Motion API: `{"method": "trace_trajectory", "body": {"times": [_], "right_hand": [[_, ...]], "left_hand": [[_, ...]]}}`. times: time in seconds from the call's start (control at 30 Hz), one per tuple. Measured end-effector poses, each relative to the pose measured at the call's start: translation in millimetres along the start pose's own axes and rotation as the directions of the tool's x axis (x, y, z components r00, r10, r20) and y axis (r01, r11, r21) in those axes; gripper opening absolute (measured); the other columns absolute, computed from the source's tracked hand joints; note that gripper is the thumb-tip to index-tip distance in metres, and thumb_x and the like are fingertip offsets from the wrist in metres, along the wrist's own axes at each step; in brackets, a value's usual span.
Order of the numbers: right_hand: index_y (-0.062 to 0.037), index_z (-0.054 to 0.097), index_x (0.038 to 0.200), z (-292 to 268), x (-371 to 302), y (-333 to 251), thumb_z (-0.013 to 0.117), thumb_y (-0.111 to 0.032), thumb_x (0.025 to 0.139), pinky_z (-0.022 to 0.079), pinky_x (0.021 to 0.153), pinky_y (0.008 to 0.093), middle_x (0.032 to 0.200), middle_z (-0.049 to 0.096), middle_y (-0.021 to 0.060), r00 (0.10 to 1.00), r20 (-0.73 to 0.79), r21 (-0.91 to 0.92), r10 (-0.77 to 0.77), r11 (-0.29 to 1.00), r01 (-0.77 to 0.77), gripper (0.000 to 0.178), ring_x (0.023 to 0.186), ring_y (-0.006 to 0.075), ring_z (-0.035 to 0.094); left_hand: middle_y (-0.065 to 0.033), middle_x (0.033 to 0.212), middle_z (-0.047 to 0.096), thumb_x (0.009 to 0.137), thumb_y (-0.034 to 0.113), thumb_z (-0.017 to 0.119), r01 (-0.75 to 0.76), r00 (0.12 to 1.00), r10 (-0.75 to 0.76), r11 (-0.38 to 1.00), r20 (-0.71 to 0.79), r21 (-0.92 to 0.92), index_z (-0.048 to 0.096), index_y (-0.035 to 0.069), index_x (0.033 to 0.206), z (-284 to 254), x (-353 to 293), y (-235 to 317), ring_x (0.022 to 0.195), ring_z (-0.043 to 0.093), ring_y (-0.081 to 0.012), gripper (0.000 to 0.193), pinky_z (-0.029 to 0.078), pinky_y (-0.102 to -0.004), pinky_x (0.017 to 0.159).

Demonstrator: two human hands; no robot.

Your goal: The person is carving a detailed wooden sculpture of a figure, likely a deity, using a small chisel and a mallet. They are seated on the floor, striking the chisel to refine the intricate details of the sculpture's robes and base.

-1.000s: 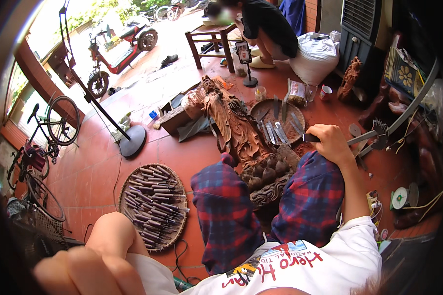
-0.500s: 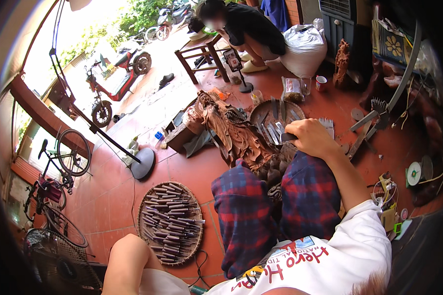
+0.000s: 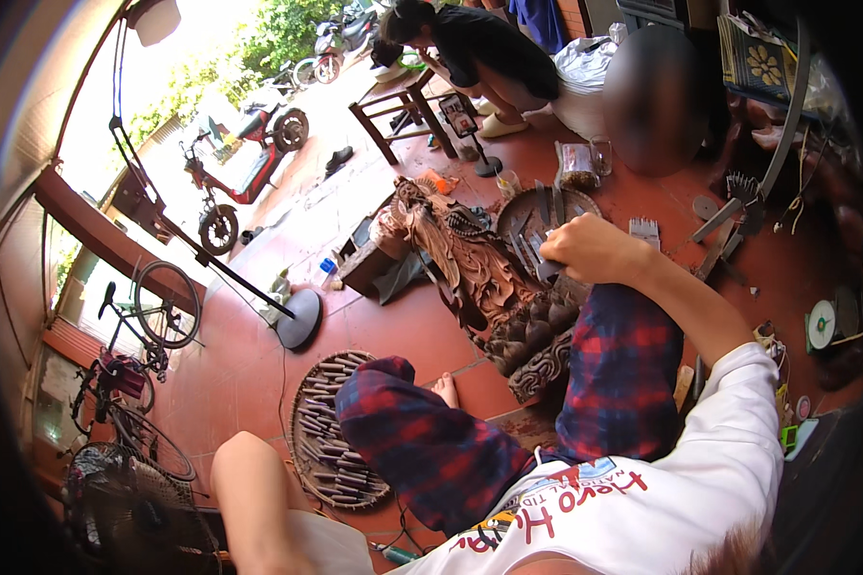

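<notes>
While I watched from far away, the left knee point(image 3: 382, 381) swung out to the side, and the legs now made a wide gap. Its checked cloth now hid part of the round woven basket point(image 3: 340, 501) and some of the brown-handled chisels point(image 3: 328, 450). A bare foot point(image 3: 445, 389) had come into sight on the red tiles. With the knee out of the way, I could see much more of the petal base point(image 3: 537, 335) of the carved wooden figure point(image 3: 465, 268), which lay tilted on the floor, just past the legs. I thought this gave more room around the carving. The right hand point(image 3: 585, 247) had also slid forward, from on top of the right knee to just past it. Its fingers were closed on a small dark block point(image 3: 549, 269), near the front edge of the flat woven tray point(image 3: 593, 200) of blades. I couldn't tell if the block touched anything there. The left arm point(image 3: 254, 470) was bent, but its hand was out of my sight, so I couldn't tell if that hand was holding something.
</notes>
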State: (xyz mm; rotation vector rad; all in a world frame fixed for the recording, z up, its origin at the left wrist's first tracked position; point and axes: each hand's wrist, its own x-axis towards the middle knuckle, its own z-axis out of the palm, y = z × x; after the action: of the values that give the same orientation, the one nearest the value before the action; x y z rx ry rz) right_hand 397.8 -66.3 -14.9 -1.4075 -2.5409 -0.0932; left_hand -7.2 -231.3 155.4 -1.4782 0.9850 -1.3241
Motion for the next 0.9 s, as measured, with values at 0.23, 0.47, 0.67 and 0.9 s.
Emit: {"method": "trace_trajectory", "body": {"times": [0.23,0.47,0.67,0.9], "right_hand": [[0.0001,0.072,0.076,10.8,104.3,-61.0,0.071,-0.01,0.067,0.059,0.069,0.0447,0.079,0.072,0.0165,0.892,0.112,-0.024,-0.438,0.896,0.443,0.013,0.078,0.0362,0.073],[-0.002,0.073,0.082,78.5,112.9,-41.7,0.074,-0.016,0.07,0.058,0.069,0.0467,0.082,0.072,0.0168,0.789,0.353,0.075,-0.502,0.856,0.511,0.019,0.081,0.038,0.071],[-0.0047,0.073,0.091,79.3,115.7,-44.8,0.076,-0.027,0.08,0.056,0.075,0.0488,0.086,0.071,0.0173,0.794,0.347,0.209,-0.499,0.867,0.453,0.025,0.087,0.0391,0.07],[-0.0056,0.074,0.096,103.3,127.7,-42.7,0.078,-0.026,0.079,0.056,0.076,0.0485,0.09,0.072,0.017,0.707,0.528,0.223,-0.471,0.88,0.42,0.027,0.091,0.0375,0.07]], "left_hand": [[0.0025,0.076,0.055,0.098,0.025,0.061,-0.287,0.958,0.285,0.944,0.035,0.165,0.064,0.012,0.087,59.8,-87.4,33.2,0.064,0.05,-0.0137,0.017,0.037,-0.0251,0.063],[-0.0067,0.089,0.07,0.087,0.002,0.07,0.809,0.43,-0.864,0.497,0.263,0.313,0.072,0.006,0.099,103.7,-280.2,-125.2,0.079,0.062,-0.0163,0.013,0.05,-0.0301,0.072],[-0.0027,0.074,0.06,0.095,0.02,0.062,0.895,-0.197,-0.861,0.036,-0.468,-0.444,0.068,0.002,0.097,-14.2,-362.4,-164.3,0.06,0.052,-0.0106,0.019,0.043,-0.0214,0.058],[-0.0031,0.073,0.057,0.099,0.023,0.058,0.748,-0.249,-0.874,0.1,-0.417,-0.656,0.068,-0.001,0.092,-95.5,-365.2,-171.3,0.065,0.051,-0.0154,0.027,0.04,-0.0272,0.057]]}}
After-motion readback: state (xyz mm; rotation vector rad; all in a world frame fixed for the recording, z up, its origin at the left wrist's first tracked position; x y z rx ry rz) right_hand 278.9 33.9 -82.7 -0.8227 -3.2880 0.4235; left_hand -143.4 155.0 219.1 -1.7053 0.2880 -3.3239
